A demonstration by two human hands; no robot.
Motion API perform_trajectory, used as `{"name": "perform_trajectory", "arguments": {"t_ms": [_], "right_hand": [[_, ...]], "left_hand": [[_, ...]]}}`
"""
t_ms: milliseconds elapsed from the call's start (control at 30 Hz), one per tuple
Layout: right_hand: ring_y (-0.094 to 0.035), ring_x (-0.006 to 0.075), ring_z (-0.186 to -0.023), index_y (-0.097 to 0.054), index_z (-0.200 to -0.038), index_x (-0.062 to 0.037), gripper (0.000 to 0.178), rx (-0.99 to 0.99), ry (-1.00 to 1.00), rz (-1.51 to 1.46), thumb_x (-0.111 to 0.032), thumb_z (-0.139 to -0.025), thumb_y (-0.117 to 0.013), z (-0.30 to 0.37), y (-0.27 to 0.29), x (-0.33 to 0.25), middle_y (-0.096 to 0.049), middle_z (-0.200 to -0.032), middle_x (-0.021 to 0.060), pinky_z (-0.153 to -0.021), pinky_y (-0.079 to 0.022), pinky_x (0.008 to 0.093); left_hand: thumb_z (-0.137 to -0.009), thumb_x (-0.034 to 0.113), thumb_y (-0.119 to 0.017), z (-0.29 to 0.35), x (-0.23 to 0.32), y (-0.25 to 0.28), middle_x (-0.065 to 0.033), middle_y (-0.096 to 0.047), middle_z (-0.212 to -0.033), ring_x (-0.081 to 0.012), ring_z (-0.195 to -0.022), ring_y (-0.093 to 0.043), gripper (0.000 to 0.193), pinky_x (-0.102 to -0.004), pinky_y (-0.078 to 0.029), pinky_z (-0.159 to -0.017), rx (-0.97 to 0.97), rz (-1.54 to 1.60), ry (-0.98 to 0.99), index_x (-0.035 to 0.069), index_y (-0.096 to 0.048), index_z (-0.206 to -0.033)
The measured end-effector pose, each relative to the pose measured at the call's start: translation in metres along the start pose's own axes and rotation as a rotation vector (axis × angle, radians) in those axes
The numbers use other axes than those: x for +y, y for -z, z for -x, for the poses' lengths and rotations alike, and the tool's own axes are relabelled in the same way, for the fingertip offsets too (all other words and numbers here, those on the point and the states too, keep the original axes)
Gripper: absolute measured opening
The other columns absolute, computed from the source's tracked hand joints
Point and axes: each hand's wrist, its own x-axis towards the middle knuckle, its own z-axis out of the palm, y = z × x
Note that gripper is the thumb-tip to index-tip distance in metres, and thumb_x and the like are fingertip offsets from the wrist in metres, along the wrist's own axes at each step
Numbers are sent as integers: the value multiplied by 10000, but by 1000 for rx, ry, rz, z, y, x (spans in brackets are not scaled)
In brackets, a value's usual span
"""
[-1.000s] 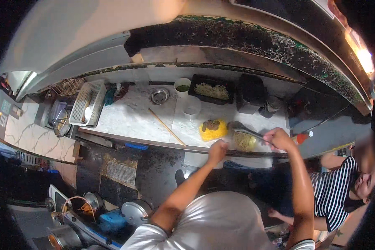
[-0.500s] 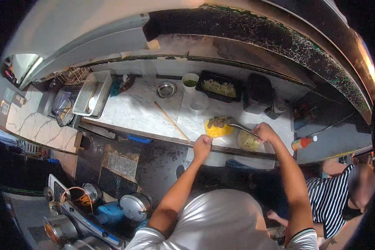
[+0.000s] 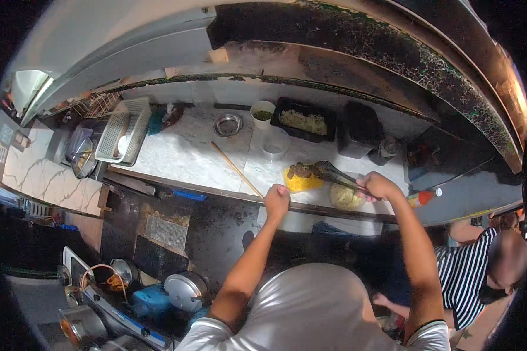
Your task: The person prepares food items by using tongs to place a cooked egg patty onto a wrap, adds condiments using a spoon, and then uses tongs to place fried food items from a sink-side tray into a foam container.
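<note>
At the far left of a marble desk (image 3: 181,153), a white slotted basket (image 3: 123,131) sits beside stacked metal dishes (image 3: 82,157). Moving right, a small steel bowl (image 3: 228,123) and a white cup of green garnish (image 3: 262,113) stand near the back wall, with a clear plastic cup (image 3: 274,144) just in front. A long wooden stick (image 3: 235,168) lies slanted across the desk, its near end by the person's left hand (image 3: 277,200), which is closed in a fist at the desk's front edge; whether it grips the stick cannot be told. Next comes a yellow plate (image 3: 301,181) bearing dark pieces of food (image 3: 301,170). The right hand (image 3: 379,186) is clamped on metal tongs (image 3: 336,174), whose tips reach the food on the plate. A black tray of pale food (image 3: 304,121) sits behind. At far right, a person in a striped shirt (image 3: 464,279) stands below the desk.
</note>
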Motion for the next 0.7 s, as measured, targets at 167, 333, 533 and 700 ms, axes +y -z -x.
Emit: {"name": "perform_trajectory", "arguments": {"t_ms": [167,333,533,700], "right_hand": [[-549,127,-458,-695,-850,-2,375,17,-14,68,-319,-1038,-626,15,8,7,-650,-637,51,-438,-433,317],[-676,458,-861,-709,-967,4,254,570,461,506,-234,-889,-757,19,-36,25,-717,-901,238,-785,-536,499],[-690,454,-912,-718,-998,-5,263,465,399,471,-244,-891,-750,5,-111,41,-719,-933,242,-832,-544,519],[-678,451,-916,-694,-909,24,309,527,402,460,-284,-905,-724,3,-154,26,-694,-910,252,-824,-525,553]], "left_hand": [[-818,92,-755,-3,26,4,-164,-624,-967,-373,-980,-606,169,-471,-483,-872,176,-185,-266,83,-683,-971],[-819,67,-750,-9,28,10,-146,-637,-1002,-343,-982,-601,193,-447,-486,-871,188,-274,-291,64,-692,-1003],[-803,96,-766,-12,19,13,-153,-629,-1005,-360,-1003,-593,192,-461,-481,-893,183,-275,-248,83,-702,-984],[-795,104,-762,-10,12,30,-143,-621,-970,-358,-984,-590,174,-474,-477,-882,142,-253,-270,105,-700,-958]]}}
